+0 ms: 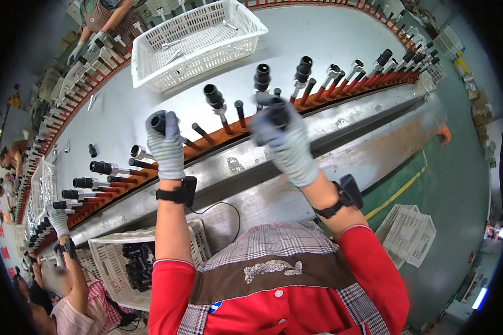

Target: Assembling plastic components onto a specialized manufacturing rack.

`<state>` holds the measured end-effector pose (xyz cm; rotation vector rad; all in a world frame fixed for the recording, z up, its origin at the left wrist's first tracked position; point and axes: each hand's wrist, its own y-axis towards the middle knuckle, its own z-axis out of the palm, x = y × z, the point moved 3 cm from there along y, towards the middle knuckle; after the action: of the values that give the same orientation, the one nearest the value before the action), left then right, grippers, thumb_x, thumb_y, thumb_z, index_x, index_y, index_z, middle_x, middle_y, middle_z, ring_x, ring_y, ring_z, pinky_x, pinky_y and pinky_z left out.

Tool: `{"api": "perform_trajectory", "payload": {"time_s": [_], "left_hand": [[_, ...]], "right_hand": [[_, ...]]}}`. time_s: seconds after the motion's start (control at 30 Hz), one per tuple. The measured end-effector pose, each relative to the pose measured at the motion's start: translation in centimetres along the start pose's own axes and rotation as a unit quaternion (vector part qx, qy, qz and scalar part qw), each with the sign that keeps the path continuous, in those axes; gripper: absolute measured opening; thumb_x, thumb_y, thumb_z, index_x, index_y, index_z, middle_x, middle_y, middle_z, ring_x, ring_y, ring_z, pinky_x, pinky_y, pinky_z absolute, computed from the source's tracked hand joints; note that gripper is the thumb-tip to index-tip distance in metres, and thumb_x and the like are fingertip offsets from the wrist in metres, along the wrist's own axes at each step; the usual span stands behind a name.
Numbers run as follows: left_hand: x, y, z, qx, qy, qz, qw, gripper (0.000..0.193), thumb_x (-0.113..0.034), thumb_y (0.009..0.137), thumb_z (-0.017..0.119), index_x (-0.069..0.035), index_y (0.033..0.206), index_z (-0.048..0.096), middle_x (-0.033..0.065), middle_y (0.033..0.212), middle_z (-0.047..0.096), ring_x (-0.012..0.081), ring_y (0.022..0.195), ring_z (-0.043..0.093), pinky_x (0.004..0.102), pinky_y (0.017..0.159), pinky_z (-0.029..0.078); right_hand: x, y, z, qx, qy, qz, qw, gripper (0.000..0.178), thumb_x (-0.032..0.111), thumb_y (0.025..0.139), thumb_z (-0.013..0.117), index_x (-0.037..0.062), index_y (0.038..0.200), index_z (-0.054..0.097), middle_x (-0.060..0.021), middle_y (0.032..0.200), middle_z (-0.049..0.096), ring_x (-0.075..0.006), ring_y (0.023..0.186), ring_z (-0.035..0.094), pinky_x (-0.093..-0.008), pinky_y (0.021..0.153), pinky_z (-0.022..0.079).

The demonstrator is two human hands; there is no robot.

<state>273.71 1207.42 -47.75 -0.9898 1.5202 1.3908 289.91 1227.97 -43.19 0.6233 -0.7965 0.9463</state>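
Note:
My left hand [167,146], in a grey-white knit glove, is closed round a black cylindrical fitting [158,123] above the row of pegs. My right hand [285,142], gloved alike and smeared by motion, grips another black cylindrical fitting [278,114]. Between my hands, a black-topped metal piece [213,97] stands on a red peg. A bare black-tipped peg [202,133] leans near my left hand. Just beyond my right hand rises another black-topped piece [262,78]. To the left of my left hand, a metal piece without a black top [141,152] sits on its peg.
A white basket [198,72] holding a few metal parts stands on the grey table. A white crate of black fittings [103,259] is at my lower left. The curved peg rail [229,134] borders a metal ledge [341,120]. Co-workers are at the left; stacked crates [405,234] lie right.

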Motion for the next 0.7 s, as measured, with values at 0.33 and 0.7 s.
{"api": "perform_trajectory", "payload": {"time_s": [0.33, 0.7], "left_hand": [[-5.4, -11.6, 6.6, 0.063, 0.254, 0.189, 0.947, 0.051, -0.002, 0.08, 0.063, -0.001, 0.128, 0.046, 0.0179, 0.125, 0.052, 0.0308, 0.116, 0.051, 0.0379, 0.098, 0.041], [-5.9, -12.7, 15.1, 0.183, 0.219, 0.197, 0.938, 0.026, -0.002, 0.078, 0.065, -0.003, 0.104, 0.061, 0.0143, 0.099, 0.064, 0.0312, 0.093, 0.062, 0.0387, 0.083, 0.049]], "right_hand": [[1.4, -0.1, -16.3, -0.098, 0.144, 0.055, 0.983, 0.028, 0.03, 0.087, 0.066, 0.009, 0.105, 0.059, -0.0037, 0.079, 0.06, -0.0177, 0.072, 0.061, -0.0362, 0.07, 0.054], [3.1, 14.7, -16.8, -0.093, -0.118, -0.052, 0.987, 0.026, 0.029, 0.084, 0.07, 0.0045, 0.086, 0.061, -0.0074, 0.072, 0.068, -0.006, 0.049, 0.049, -0.022, 0.045, 0.04]]}}
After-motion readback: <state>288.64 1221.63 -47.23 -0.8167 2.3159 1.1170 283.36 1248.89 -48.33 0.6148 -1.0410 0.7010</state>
